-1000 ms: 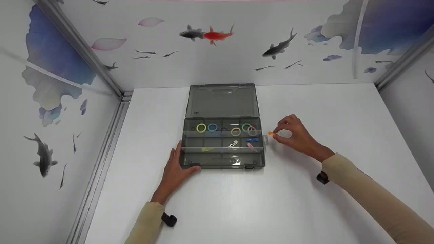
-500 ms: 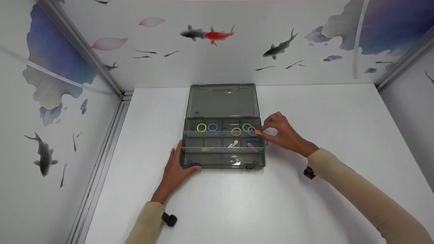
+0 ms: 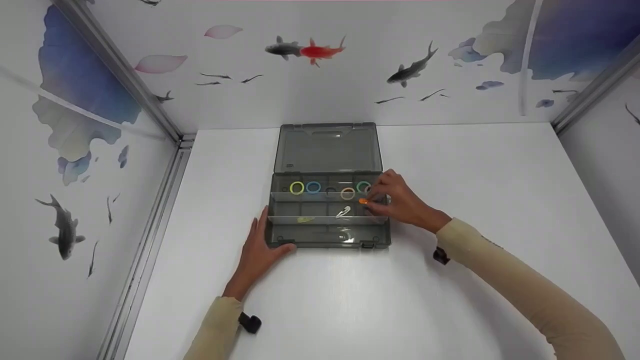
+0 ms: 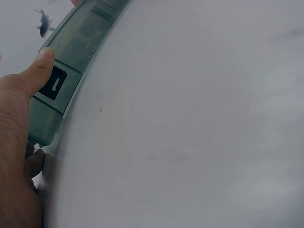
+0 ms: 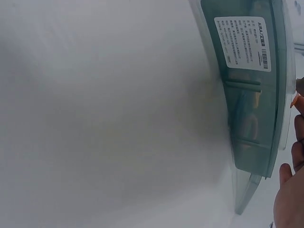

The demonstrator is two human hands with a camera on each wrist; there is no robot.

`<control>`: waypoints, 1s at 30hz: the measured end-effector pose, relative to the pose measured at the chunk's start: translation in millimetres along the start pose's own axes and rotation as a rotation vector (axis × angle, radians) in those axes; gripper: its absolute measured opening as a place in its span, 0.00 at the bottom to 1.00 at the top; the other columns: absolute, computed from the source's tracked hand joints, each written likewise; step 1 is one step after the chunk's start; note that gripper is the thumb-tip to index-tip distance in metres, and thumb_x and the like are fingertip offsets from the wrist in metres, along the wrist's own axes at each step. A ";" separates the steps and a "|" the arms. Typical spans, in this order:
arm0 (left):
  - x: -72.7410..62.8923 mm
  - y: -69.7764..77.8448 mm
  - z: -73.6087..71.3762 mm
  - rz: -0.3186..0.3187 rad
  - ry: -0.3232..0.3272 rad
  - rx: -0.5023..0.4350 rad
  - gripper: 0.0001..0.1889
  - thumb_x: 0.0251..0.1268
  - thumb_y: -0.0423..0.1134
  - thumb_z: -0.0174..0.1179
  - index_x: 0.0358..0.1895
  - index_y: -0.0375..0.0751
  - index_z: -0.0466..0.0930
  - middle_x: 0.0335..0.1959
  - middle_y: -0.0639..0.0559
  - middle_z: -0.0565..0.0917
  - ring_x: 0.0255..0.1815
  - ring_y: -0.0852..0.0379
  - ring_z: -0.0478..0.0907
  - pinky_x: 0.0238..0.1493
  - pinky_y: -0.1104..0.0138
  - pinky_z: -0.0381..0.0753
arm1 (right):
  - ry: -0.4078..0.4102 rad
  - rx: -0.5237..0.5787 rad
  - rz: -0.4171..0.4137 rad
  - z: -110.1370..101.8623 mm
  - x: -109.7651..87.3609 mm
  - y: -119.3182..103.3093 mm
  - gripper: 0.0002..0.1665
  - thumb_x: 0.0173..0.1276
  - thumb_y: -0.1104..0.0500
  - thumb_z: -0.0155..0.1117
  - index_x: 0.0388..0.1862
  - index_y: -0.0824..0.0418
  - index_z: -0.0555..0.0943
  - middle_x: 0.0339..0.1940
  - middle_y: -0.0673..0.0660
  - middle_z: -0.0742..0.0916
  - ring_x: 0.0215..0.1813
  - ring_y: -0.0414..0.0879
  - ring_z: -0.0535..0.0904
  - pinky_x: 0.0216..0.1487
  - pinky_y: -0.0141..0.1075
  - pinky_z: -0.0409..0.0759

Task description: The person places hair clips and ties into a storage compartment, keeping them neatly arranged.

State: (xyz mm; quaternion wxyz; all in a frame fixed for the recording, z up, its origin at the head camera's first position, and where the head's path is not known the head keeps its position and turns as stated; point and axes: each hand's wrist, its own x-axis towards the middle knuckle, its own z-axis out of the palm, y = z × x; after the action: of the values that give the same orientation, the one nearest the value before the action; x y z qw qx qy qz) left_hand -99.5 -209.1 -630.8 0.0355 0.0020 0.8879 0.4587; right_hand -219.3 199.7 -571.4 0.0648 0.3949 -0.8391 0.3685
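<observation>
A grey see-through compartment box [image 3: 357, 235] stands with its lid [image 3: 325, 150] laid open toward the back wall. My left hand [image 3: 257, 257] holds its front left corner, thumb on the front wall [image 4: 73, 88] by the latch and fingers along the left side. Between thumb and fingertips my right hand [image 3: 405, 200] pinches a small orange hair clip [image 3: 364, 201] over the right end of the middle row. In that row lie a white hair clip [image 3: 343, 212] and a yellow-green one [image 3: 305, 219]. The right hand covers the row's right end.
Hair ties in yellow [image 3: 297, 188], blue [image 3: 313, 187], orange [image 3: 347, 194] and green [image 3: 363, 187] lie in the back row. Clear dividers [image 3: 320, 218] separate the rows. A white label [image 5: 243, 43] is stuck on the box's side. The white table [image 3: 325, 305] meets printed walls.
My right hand has moved left with the orange hair clip, from beside the box to over its middle row, now hiding the blue and pink clips. The left hand has stayed put.
</observation>
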 end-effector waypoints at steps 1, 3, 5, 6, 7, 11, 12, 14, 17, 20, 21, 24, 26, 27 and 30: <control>0.1 0.5 0.2 -0.001 0.001 0.005 0.66 0.59 0.68 0.80 0.93 0.58 0.45 0.91 0.38 0.53 0.92 0.31 0.42 0.81 0.25 0.51 | 0.000 0.003 -0.014 1.6 0.4 -0.2 0.07 0.66 0.66 0.85 0.39 0.60 0.93 0.44 0.57 0.85 0.50 0.53 0.73 0.56 0.50 0.68; 0.4 0.9 0.7 -0.003 0.001 0.013 0.66 0.60 0.68 0.80 0.93 0.57 0.45 0.91 0.37 0.53 0.91 0.30 0.42 0.81 0.25 0.52 | -0.005 0.007 -0.034 3.9 1.0 -1.3 0.06 0.66 0.66 0.84 0.39 0.61 0.93 0.45 0.57 0.85 0.50 0.54 0.73 0.56 0.51 0.68; 0.7 0.5 1.0 -0.004 0.000 0.013 0.66 0.60 0.67 0.80 0.93 0.57 0.45 0.91 0.38 0.53 0.91 0.31 0.42 0.81 0.25 0.52 | -0.011 0.004 -0.039 6.4 1.5 -2.3 0.05 0.67 0.65 0.84 0.40 0.61 0.93 0.45 0.57 0.85 0.51 0.55 0.73 0.56 0.51 0.68; 0.8 0.2 1.0 -0.004 -0.001 0.013 0.66 0.60 0.67 0.80 0.93 0.57 0.45 0.91 0.38 0.53 0.91 0.31 0.42 0.81 0.25 0.52 | -0.013 0.003 -0.037 7.6 1.6 -2.9 0.05 0.68 0.65 0.84 0.40 0.61 0.93 0.45 0.57 0.85 0.52 0.55 0.73 0.56 0.51 0.68; 0.9 0.1 0.8 -0.004 -0.002 0.012 0.66 0.60 0.67 0.80 0.93 0.57 0.45 0.91 0.38 0.53 0.92 0.31 0.42 0.81 0.25 0.52 | -0.017 0.003 -0.035 8.7 1.7 -3.5 0.05 0.68 0.64 0.83 0.40 0.61 0.93 0.45 0.57 0.85 0.52 0.55 0.73 0.56 0.51 0.67; 0.9 -0.3 -0.1 -0.006 -0.007 0.002 0.66 0.60 0.68 0.80 0.93 0.59 0.44 0.92 0.38 0.51 0.92 0.31 0.42 0.81 0.25 0.51 | -0.027 -0.013 -0.023 13.5 3.3 -5.1 0.04 0.68 0.64 0.83 0.39 0.60 0.93 0.45 0.57 0.85 0.53 0.56 0.74 0.56 0.52 0.67; 0.8 -0.7 -0.1 -0.008 -0.007 0.001 0.66 0.60 0.68 0.79 0.93 0.59 0.44 0.92 0.38 0.51 0.92 0.31 0.42 0.81 0.25 0.51 | -0.026 -0.018 -0.025 14.6 3.8 -5.3 0.04 0.68 0.64 0.83 0.39 0.60 0.93 0.45 0.58 0.85 0.53 0.56 0.74 0.55 0.52 0.67; 0.4 -0.9 -0.3 -0.012 -0.006 -0.004 0.66 0.59 0.69 0.80 0.93 0.59 0.44 0.92 0.39 0.51 0.92 0.31 0.42 0.81 0.26 0.52 | -0.024 -0.027 -0.032 16.1 4.7 -5.8 0.05 0.68 0.64 0.83 0.39 0.60 0.93 0.44 0.58 0.85 0.52 0.57 0.74 0.55 0.52 0.67; -0.4 -1.2 -0.4 -0.016 -0.003 -0.008 0.67 0.58 0.69 0.80 0.93 0.59 0.44 0.92 0.38 0.50 0.92 0.31 0.42 0.81 0.26 0.52 | -0.018 -0.032 -0.048 17.5 5.0 -5.7 0.05 0.69 0.62 0.83 0.38 0.60 0.92 0.45 0.59 0.85 0.52 0.57 0.74 0.54 0.52 0.67; -0.9 -1.0 -0.8 -0.016 -0.003 -0.009 0.67 0.58 0.69 0.80 0.93 0.60 0.44 0.92 0.38 0.50 0.92 0.31 0.42 0.81 0.26 0.51 | -0.011 -0.034 -0.063 18.4 5.2 -4.8 0.05 0.69 0.63 0.83 0.37 0.60 0.92 0.44 0.59 0.85 0.52 0.57 0.74 0.55 0.53 0.68; -1.0 -1.1 -0.8 -0.017 -0.003 -0.007 0.67 0.58 0.70 0.80 0.93 0.60 0.44 0.92 0.38 0.50 0.91 0.31 0.42 0.81 0.26 0.51 | -0.007 -0.036 -0.069 18.9 5.2 -4.3 0.04 0.68 0.63 0.83 0.37 0.60 0.92 0.44 0.58 0.85 0.52 0.57 0.74 0.54 0.53 0.68; -1.1 -1.2 -0.9 -0.017 -0.002 -0.004 0.67 0.58 0.70 0.80 0.93 0.60 0.44 0.92 0.38 0.50 0.91 0.31 0.42 0.81 0.26 0.52 | 0.005 -0.039 -0.082 20.3 5.2 -3.6 0.05 0.67 0.65 0.84 0.38 0.60 0.93 0.44 0.58 0.85 0.51 0.56 0.74 0.55 0.54 0.69; -1.0 -1.3 -0.7 -0.020 -0.001 -0.001 0.67 0.58 0.70 0.80 0.93 0.61 0.44 0.92 0.38 0.50 0.92 0.31 0.42 0.81 0.26 0.52 | 0.008 -0.040 -0.085 20.8 5.2 -3.6 0.05 0.67 0.65 0.84 0.38 0.60 0.93 0.44 0.58 0.85 0.51 0.56 0.74 0.56 0.55 0.69; -0.9 -1.3 -0.7 -0.020 -0.001 -0.002 0.67 0.58 0.70 0.80 0.93 0.61 0.44 0.92 0.39 0.51 0.92 0.31 0.42 0.81 0.25 0.52 | 0.007 -0.037 -0.084 20.9 5.1 -3.9 0.05 0.67 0.65 0.84 0.38 0.60 0.93 0.44 0.58 0.85 0.51 0.56 0.74 0.55 0.55 0.69; -0.5 -0.9 -0.4 -0.021 0.000 -0.002 0.67 0.58 0.69 0.80 0.93 0.61 0.44 0.92 0.39 0.52 0.92 0.32 0.41 0.81 0.25 0.51 | -0.009 -0.029 -0.063 20.0 4.5 -5.2 0.05 0.68 0.64 0.84 0.38 0.60 0.93 0.44 0.58 0.85 0.52 0.56 0.74 0.56 0.56 0.68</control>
State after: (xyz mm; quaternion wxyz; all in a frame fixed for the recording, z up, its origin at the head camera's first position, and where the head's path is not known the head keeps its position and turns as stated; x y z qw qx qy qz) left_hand -99.0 -210.0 -631.3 0.0400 -0.0073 0.8875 0.4591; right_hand -215.0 181.3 -581.1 0.0785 0.4218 -0.8317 0.3523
